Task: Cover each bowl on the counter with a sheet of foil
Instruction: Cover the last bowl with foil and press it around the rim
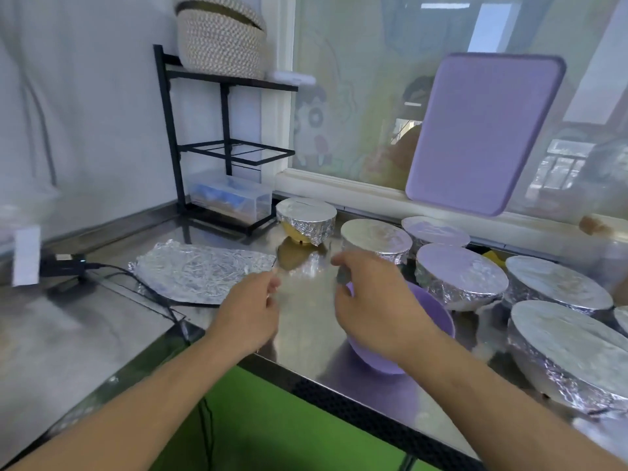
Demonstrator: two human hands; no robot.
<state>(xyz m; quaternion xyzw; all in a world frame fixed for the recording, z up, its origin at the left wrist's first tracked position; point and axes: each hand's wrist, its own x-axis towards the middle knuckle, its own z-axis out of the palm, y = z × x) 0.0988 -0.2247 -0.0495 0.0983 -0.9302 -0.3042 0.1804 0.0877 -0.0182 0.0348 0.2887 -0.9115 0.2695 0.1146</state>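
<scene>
A crinkled foil sheet (200, 271) lies flat on the steel counter (306, 328), its long axis running left-right. An uncovered purple bowl (424, 321) sits upright, rim up, beneath the right hand (377, 311). Both that hand and the left hand (251, 311) have curled, pinching fingers; what they pinch is too blurred to tell.

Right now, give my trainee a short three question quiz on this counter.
1. True or false: the purple bowl under the right hand is already covered with foil.
2. Where does the loose foil sheet lie? A) flat on the counter, left of the hands B) on the black rack C) in the woven basket
3. Fill in: the covered bowl nearest the rack shows ______ plastic below its foil.

Key: 1 false; 2 A; 3 yellow.
</scene>
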